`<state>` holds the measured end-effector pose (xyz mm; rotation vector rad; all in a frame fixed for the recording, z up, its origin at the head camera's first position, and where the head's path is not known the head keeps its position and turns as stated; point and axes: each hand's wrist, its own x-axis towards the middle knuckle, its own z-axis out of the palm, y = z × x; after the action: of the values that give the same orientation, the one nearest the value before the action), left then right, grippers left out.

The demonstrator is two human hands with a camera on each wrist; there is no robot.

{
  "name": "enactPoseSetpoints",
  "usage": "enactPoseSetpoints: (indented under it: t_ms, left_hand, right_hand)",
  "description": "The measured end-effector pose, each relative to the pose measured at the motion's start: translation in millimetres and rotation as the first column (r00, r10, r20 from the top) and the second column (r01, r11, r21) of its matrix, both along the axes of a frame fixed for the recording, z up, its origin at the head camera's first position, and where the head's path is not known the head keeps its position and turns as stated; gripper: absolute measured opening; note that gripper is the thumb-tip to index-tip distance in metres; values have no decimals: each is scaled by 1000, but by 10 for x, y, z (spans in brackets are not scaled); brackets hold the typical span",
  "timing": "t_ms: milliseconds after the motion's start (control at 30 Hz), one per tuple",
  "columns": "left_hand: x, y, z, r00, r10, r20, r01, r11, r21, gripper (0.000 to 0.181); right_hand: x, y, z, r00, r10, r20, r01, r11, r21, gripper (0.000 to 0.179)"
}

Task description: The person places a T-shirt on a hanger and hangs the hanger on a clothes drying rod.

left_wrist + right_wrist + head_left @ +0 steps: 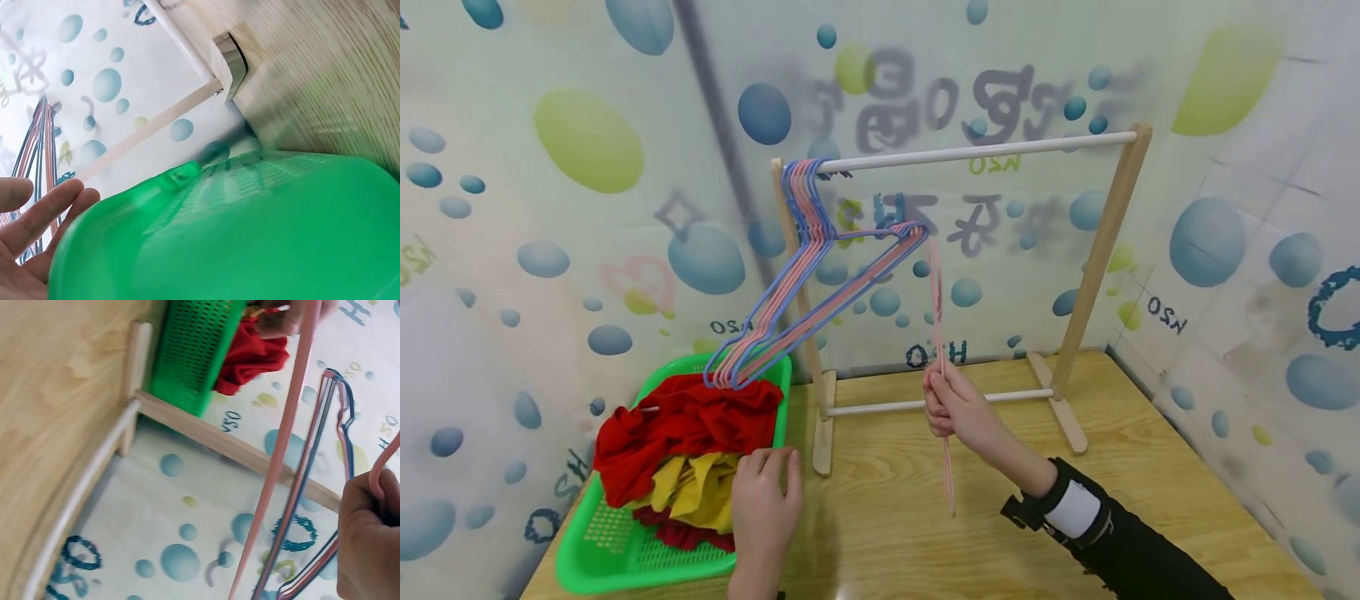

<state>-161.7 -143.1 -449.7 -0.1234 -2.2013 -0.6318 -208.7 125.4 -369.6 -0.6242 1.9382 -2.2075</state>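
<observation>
My right hand [962,410] grips a pink clothes hanger [937,292], which stands nearly edge-on in front of the rack. In the right wrist view the curled fingers of that hand [372,544] close round the hanger [286,440]. My left hand [766,500] hovers at the right side of the green basket [568,554], its fingers loosely extended and holding nothing. Inside the basket lie a red cloth [700,425], a yellow cloth [703,492] and a dark red cloth [683,532]. Several blue and pink hangers [808,225] hang bunched at the rack's left end.
The rack has a white top bar [977,153], wooden posts [1097,258] and a lower white rod [880,407]. Its wooden feet [1060,408] stand on the wood-grain table [880,533]. Behind it hangs a patterned sheet [587,250] with bubble shapes.
</observation>
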Motion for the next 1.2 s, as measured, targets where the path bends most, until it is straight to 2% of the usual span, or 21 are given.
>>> enactPoseSetpoints:
  t_ms: [133,267,567,900,1067,1200]
  left_hand:
    - [0,-5,-1,1000,4,4,-4,1000,-1,9]
    - [0,-9,0,1000,2,17,-2,1000,4,10]
    - [56,-85,34,999,22,31,-23,1000,16,10]
    - [152,-206,91,999,39,-14,-39,999,-6,6]
    - [213,-230,184,999,50,-11,-50,999,16,8]
    - [282,-293,300,997,59,-46,-60,998,-9,7]
  right_hand:
    - [33,148,-170,999,-19,30,18,1000,25,25]
    - [62,303,-297,999,-50,21,49,996,80,25]
    - [106,616,-430,994,-111,-2,109,965,239,30]
    - [92,835,-496,974,-221,-48,224,918,327,31]
    - [107,931,-487,956,-280,-90,293,877,380,34]
    - [123,994,-512,936,-324,-139,352,843,407,35]
